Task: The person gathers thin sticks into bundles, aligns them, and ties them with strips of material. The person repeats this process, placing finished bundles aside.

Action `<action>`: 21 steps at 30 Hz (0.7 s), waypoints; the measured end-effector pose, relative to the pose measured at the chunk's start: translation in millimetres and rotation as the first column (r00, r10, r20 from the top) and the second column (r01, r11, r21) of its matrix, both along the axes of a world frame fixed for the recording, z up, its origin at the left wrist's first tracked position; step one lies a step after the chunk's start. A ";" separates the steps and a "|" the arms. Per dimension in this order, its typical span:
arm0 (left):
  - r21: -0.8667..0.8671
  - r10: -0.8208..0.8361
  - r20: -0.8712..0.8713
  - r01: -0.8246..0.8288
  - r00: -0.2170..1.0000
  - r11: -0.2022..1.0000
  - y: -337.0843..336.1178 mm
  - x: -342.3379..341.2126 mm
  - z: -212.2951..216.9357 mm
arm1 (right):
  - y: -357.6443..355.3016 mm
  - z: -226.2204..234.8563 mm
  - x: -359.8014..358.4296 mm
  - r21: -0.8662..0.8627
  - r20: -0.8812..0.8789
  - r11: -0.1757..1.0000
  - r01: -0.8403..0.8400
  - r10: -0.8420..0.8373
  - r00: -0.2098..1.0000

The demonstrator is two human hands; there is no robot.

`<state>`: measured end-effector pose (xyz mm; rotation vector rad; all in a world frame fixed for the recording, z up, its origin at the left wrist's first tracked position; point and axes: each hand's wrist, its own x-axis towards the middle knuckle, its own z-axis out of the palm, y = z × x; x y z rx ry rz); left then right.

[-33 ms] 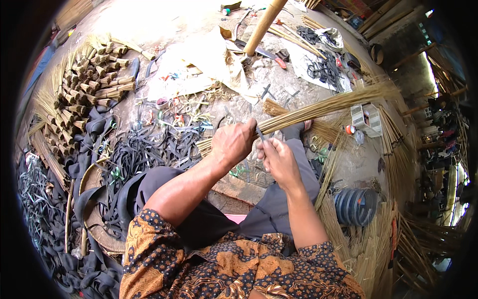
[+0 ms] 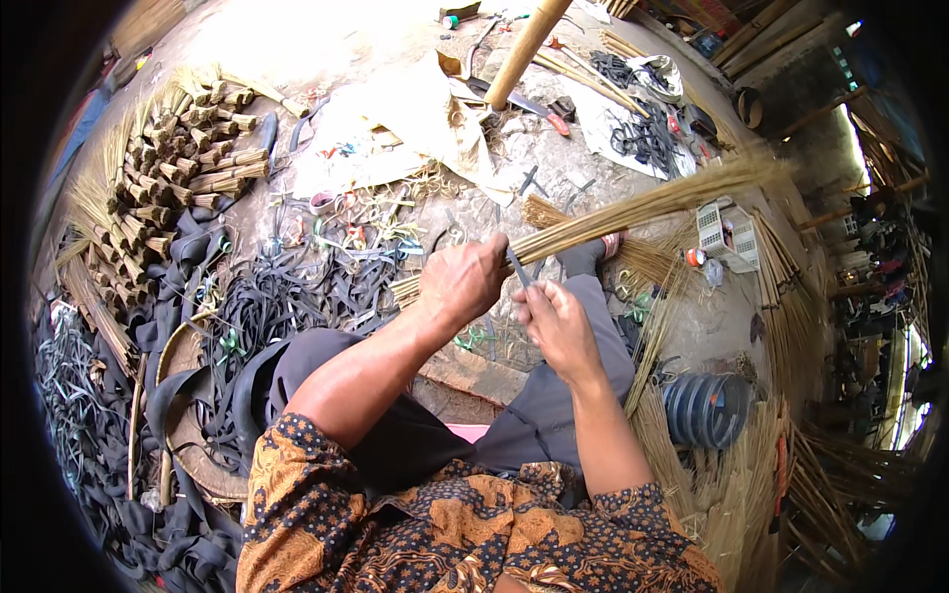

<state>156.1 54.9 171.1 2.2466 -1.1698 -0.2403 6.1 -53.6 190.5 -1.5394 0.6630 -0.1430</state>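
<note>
My left hand is closed round a bundle of thin, straw-coloured broom sticks. The bundle lies slantwise, its bushy tips far to the right and its butt end showing just left of my wrist. From the bundle beside my left knuckles a dark rubber strip runs to my right hand, which pinches its end between thumb and fingers. The strip looks taut. Whether it goes fully round the sticks is hidden by my left hand.
Tied stick bundles are piled at the left. Dark rubber strips lie heaped by my left knee, near a round woven tray. A red-handled knife lies ahead beside a bamboo pole. A clear ribbed plastic container and a white basket are at the right.
My right hand has shifted slightly right and down, and more of the dark strip shows between it and the bundle. My left hand stays almost where it was.
</note>
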 end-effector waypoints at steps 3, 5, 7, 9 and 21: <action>0.056 0.021 -0.201 -0.010 0.979 0.998 1.6 3.9 9.0 | -7.0 -8.4 -32.6 -0.255 0.057 0.959 -0.121 0.140 0.989; -0.007 -0.040 -0.297 0.040 0.954 0.999 5.6 6.7 18.9 | -15.4 -12.1 -53.9 -0.464 -0.006 0.874 -0.144 0.160 0.987; -0.090 -0.121 -0.437 0.091 0.891 0.992 13.0 2.1 28.7 | -23.2 -17.7 -63.9 -0.599 -0.021 0.786 -0.153 0.175 0.984; -0.145 -0.245 -0.569 0.197 0.785 0.969 20.7 -10.5 35.6 | -31.2 -23.3 -61.2 -0.661 -0.044 0.736 -0.151 0.162 0.986; -0.333 -0.453 -0.886 0.547 0.097 0.768 19.0 -27.9 17.6 | -41.1 -0.3 -18.4 -0.790 0.073 0.552 -0.267 0.517 0.853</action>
